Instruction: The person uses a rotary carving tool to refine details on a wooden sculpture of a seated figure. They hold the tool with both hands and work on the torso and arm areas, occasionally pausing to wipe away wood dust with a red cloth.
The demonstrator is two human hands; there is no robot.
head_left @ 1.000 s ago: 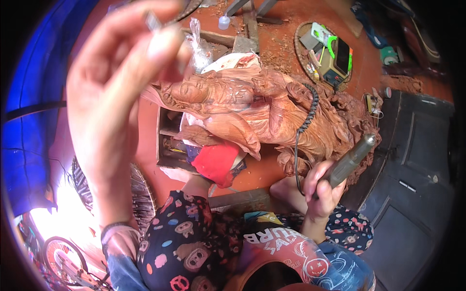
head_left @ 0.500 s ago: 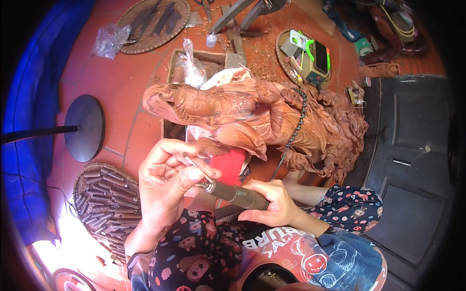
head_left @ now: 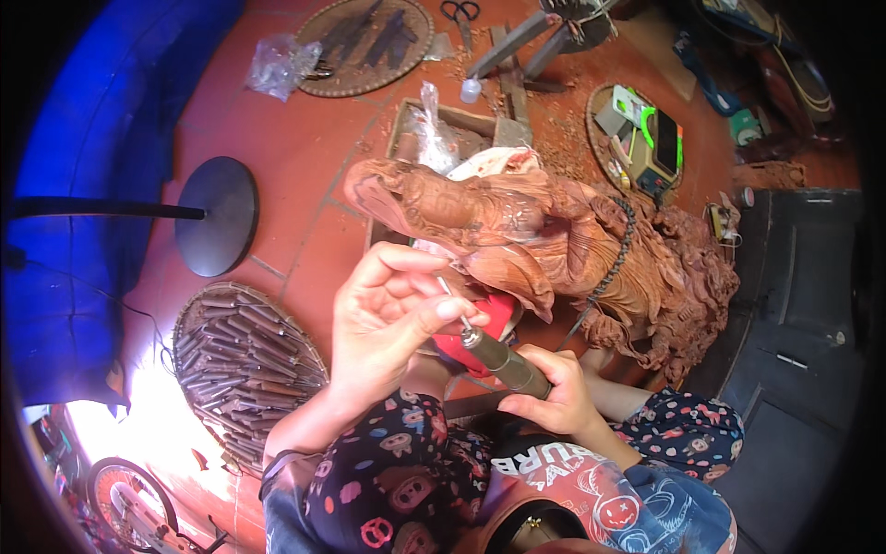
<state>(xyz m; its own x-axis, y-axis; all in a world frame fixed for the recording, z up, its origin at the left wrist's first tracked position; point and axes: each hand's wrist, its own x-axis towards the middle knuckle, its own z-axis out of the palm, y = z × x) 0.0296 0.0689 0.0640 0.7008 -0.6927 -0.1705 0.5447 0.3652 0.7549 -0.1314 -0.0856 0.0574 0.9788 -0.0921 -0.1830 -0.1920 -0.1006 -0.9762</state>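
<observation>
My right hand (head_left: 558, 392) wraps round a dark cylindrical rotary handpiece (head_left: 503, 360), its nose pointing up and left. Between thumb and fingertips my left hand (head_left: 388, 314) pinches a thin metal bit (head_left: 448, 294), whose lower end meets the handpiece's nose. Whether the bit sits inside the nose cannot be made out. Just beyond my hands lies a carved reddish wooden statue (head_left: 517, 222), on its back with the head to the left. A dark braided cord (head_left: 620, 249) runs across it. Red cloth (head_left: 498, 312) shows behind the handpiece.
A round basket (head_left: 245, 369) full of carving tools stands at left, below a lamp's black round base (head_left: 217, 217). Behind the statue are a wooden box (head_left: 403, 134), a flat basket of dark blades (head_left: 365, 46) and a tray with a power unit (head_left: 651, 152). Dark door panel (head_left: 803, 305) at right.
The view has shifted, so the whole scene appears farther right. My hands keep the same grips, with the handpiece tilted more steeply and the bit still at its nose.
</observation>
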